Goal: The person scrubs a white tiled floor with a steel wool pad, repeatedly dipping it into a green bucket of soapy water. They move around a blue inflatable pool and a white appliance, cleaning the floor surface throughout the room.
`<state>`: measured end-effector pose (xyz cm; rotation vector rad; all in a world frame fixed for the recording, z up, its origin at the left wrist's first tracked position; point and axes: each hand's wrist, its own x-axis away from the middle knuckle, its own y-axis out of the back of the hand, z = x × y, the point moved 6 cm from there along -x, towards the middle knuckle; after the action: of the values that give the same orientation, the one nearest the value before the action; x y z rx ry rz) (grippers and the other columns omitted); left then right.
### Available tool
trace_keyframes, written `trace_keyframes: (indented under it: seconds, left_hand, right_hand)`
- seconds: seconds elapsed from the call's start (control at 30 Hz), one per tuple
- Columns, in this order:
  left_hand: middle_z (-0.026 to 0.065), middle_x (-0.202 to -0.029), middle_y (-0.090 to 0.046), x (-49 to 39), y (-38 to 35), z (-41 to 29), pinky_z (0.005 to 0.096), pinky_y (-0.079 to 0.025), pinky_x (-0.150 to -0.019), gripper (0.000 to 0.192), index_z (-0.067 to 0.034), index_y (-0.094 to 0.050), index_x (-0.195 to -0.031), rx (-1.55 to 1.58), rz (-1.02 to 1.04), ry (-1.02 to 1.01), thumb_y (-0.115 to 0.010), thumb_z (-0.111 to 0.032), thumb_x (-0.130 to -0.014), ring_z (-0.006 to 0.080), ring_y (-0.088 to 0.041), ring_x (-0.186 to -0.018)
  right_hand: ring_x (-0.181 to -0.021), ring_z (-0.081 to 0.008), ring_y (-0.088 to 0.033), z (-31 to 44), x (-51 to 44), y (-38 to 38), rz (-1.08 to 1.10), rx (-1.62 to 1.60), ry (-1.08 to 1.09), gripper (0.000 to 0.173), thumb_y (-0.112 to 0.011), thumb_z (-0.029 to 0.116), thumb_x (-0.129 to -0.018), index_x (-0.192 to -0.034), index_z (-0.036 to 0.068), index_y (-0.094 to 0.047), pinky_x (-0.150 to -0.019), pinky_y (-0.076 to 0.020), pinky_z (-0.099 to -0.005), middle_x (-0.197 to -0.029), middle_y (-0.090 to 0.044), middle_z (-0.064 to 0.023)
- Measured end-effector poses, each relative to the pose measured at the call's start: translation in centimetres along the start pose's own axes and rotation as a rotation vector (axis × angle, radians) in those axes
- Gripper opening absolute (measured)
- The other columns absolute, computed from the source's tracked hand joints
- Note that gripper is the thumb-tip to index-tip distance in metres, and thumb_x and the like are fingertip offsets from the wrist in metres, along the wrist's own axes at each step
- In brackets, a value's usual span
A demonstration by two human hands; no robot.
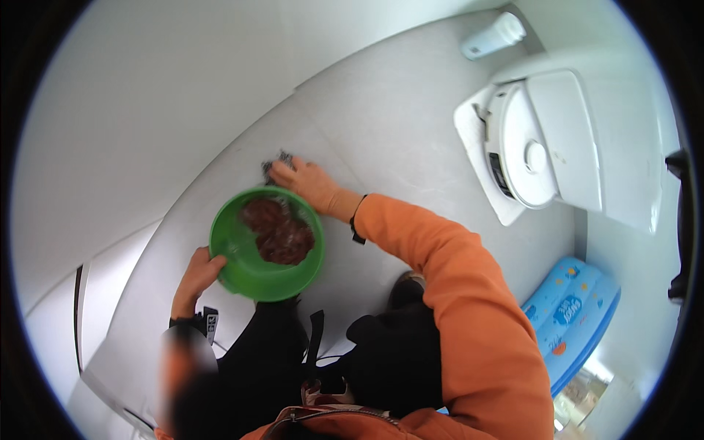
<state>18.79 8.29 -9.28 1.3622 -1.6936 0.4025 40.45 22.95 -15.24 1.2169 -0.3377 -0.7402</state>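
My left hand (199,274) grips the near left rim of a round green plastic bowl (247,275), thumb over the edge. Inside the bowl lie dark reddish-brown, glistening lumps (283,239); blur hides what they are. My right hand (309,186) reaches past the bowl's far side. Its fingertips are on a small black-and-white patterned piece (285,158) on the grey floor, partly covered by the fingers. Whether the fingers pinch this piece or only rest on it is unclear. The bowl is in front of my knees.
White cabinet fronts (154,121) run along the left. To the right, a white robot vacuum (522,165) sits at its dock (569,132). A pale bottle (495,37) stands in the far corner. A blue printed plastic item (572,319) bearing writing leans at the right wall.
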Motion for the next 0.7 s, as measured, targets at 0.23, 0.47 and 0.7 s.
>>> trace_keyframes:
  seconds: [0.23, 0.47, 0.7]
  left_hand:
    - [0.0120, -0.071, -0.062, -0.8, -1.6, -1.8, 0.0329, -0.047, -0.058, 0.025, 0.011, -0.060, -0.088, -0.029, 0.048, 0.074, -0.048, -0.008, -0.077, 0.0202, -0.058, -0.062]
    - [0.0137, -0.072, -0.062, -1.3, -3.2, -5.7, 0.0332, -0.047, -0.059, 0.025, 0.010, -0.060, -0.090, -0.080, 0.073, -0.040, -0.047, -0.009, -0.079, 0.0209, -0.059, -0.065]
    - [0.0134, -0.077, -0.064, -2.4, -4.9, -7.4, 0.0340, -0.047, -0.066, 0.025, 0.008, -0.061, -0.092, -0.120, 0.055, -0.027, -0.049, -0.010, -0.079, 0.0212, -0.060, -0.072]
  right_hand:
    - [-0.093, -0.0323, -0.054, -16.3, 3.7, 7.2, -0.047, 0.251, -0.605, 0.041, -0.049, 0.007, -0.084, -0.125, 0.009, -0.046, -0.068, -0.0527, -0.0419, -0.121, -0.044, -0.0060]
    - [-0.102, -0.0343, -0.055, -26.0, 4.9, 12.8, -0.134, 0.340, -0.880, 0.031, -0.044, 0.012, -0.088, -0.118, 0.005, -0.048, -0.076, -0.0526, -0.0432, -0.118, -0.046, -0.0113]
    - [-0.091, -0.0310, -0.064, -34.8, 8.1, 15.4, 0.154, 0.393, -1.204, 0.027, -0.053, 0.020, -0.085, -0.102, 0.005, -0.067, -0.073, -0.0534, -0.0365, -0.106, -0.061, -0.0167]
